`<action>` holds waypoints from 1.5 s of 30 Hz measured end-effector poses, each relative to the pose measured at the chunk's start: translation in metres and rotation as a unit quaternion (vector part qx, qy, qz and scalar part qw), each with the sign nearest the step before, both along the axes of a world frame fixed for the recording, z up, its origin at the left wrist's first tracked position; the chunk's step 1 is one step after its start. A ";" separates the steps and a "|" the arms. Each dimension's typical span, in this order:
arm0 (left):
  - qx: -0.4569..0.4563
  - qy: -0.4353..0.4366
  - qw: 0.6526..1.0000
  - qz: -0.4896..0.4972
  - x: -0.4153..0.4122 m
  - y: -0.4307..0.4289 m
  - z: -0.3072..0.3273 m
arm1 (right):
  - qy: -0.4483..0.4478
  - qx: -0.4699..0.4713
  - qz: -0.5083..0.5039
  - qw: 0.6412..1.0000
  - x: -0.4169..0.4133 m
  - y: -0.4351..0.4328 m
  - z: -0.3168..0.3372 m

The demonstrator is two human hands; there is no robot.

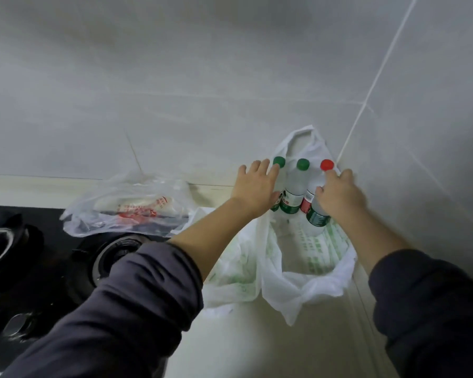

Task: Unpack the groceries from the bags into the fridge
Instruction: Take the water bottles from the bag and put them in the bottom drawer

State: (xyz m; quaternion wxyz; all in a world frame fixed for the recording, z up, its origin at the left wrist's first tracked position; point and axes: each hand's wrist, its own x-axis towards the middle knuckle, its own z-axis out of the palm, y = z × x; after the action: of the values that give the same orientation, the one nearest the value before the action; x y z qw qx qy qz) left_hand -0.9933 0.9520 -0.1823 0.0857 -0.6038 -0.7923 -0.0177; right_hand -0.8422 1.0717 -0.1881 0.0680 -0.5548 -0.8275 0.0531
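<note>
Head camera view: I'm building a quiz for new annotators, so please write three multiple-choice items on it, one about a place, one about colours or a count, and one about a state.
1. Where does the clear bag lie?
A. hung on the wall
B. partly on the black stove, left of the white bag
C. on the floor

2. Which bottle caps show?
A. two green, one red
B. three red
C. one green, two blue

3. What is the right hand doing?
A. lying flat on the stove
B. lifting the clear bag
C. gripping a bottle in the white bag

Answers:
1 B: the bag sprawls over the stove's far edge.
2 A: green, green and red stand in a row.
3 C: its fingers curl round a green-labelled bottle.
</note>
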 end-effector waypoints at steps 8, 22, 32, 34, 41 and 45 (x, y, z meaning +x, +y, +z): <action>-0.036 0.085 0.995 -0.049 -0.015 0.067 -0.002 | -0.031 -0.090 -0.039 0.995 0.005 0.043 -0.012; -0.104 0.017 0.994 0.021 -0.025 0.116 -0.002 | -0.028 -0.064 -0.005 0.998 0.007 0.054 -0.028; -0.050 -0.008 0.998 0.030 -0.007 0.101 -0.010 | -0.030 -0.052 -0.006 0.998 0.005 0.053 -0.027; 0.009 -0.042 0.998 0.044 -0.002 0.093 0.001 | -0.001 -0.064 -0.016 0.998 0.006 0.052 -0.022; 0.185 -0.196 0.957 0.103 0.007 0.039 0.085 | 0.151 -0.025 -0.045 0.987 0.001 0.021 0.040; 0.260 -0.217 0.934 0.111 0.019 -0.015 0.119 | 0.274 -0.001 0.024 0.961 -0.005 -0.013 0.101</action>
State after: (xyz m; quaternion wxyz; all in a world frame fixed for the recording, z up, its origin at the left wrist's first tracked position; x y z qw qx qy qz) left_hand -0.9746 0.9374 -0.0637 0.0672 -0.4499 -0.8215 -0.3438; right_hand -0.8469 1.0583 -0.0866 0.2901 -0.4993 -0.7900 0.2060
